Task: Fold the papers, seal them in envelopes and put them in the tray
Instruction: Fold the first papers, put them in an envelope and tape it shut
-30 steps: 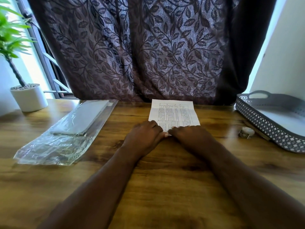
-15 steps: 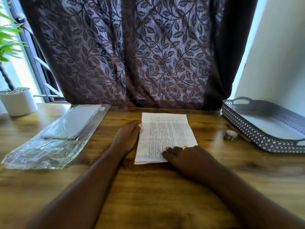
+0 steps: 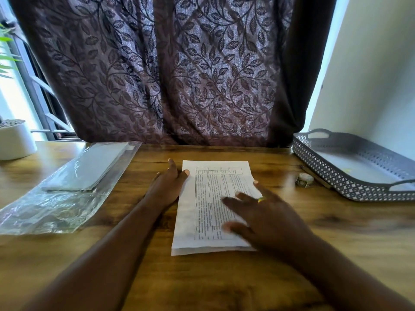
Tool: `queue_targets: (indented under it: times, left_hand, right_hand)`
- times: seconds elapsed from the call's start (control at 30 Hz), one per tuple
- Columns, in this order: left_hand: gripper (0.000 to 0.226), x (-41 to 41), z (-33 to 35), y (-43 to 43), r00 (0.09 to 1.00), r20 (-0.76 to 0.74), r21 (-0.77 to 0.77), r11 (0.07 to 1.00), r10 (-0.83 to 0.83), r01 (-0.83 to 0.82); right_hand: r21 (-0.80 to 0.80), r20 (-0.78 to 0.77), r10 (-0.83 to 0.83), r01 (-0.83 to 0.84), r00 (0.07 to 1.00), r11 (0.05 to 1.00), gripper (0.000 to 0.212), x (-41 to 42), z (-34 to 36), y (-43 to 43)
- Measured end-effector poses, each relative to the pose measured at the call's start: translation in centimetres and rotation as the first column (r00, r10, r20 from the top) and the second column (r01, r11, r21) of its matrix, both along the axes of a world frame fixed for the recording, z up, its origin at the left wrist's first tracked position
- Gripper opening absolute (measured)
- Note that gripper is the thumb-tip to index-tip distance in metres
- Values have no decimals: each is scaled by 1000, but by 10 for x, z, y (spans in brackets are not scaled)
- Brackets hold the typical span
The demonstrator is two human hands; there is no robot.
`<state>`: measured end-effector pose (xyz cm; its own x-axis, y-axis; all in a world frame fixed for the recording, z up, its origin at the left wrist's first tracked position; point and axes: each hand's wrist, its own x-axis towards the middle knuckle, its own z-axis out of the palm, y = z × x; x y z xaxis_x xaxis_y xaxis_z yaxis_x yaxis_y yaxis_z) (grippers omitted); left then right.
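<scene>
Risk: the folded paper (image 3: 211,205) skids, or the crease sets crooked, if the right hand (image 3: 265,218) rubs across while the left hand (image 3: 167,187) only steadies lightly. Left lies flat, fingers straight, against the paper's 10 o'clock edge. Right is spread flat over its 4 o'clock part (blurred). Paper lies mid-table; tray (image 3: 325,171) at 2 o'clock, well apart.
</scene>
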<state>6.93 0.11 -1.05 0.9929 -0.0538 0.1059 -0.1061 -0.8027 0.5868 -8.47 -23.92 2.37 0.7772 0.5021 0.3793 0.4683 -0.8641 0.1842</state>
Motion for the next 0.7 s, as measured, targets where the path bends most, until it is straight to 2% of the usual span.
queue_targets:
  times: [0.03, 0.07, 0.1, 0.17, 0.23, 0.43, 0.6, 0.7]
  left_hand:
    - [74, 2, 0, 0, 1000, -3, -6, 1000, 13, -13]
    - [74, 4, 1, 0, 1000, -6, -9, 1000, 23, -23]
    - [75, 5, 1, -1, 999, -9, -10, 999, 33, -33]
    - [78, 7, 1, -3, 998, -12, -10, 998, 62, -62]
    - [79, 8, 1, -3, 997, -12, 3, 997, 79, -79]
    - [74, 21, 4, -4, 998, -8, 97, 994, 58, -57]
    - [74, 23, 0, -2, 999, -15, 125, 992, 34, -32]
    - [80, 25, -2, -2, 999, -29, 99, 995, 23, -20]
  right_hand:
    - [170, -57, -73, 82, 996, 982, 79, 11, 1, -5]
    - [292, -187, -138, 189, 973, 937, 74, 26, 2, -11]
    - [355, -295, -177, 279, 939, 892, 66, 46, -1, -19]
    - [388, -400, -242, 403, 884, 829, 46, 84, -9, -34]
    - [374, -424, -292, 459, 857, 806, 36, 109, -15, -42]
    - [348, -393, -298, 441, 870, 827, 38, 137, -20, -41]
    - [502, -420, -239, 444, 875, 742, 29, 142, -22, -46]
    - [520, -403, -243, 440, 882, 732, 24, 142, -22, -48]
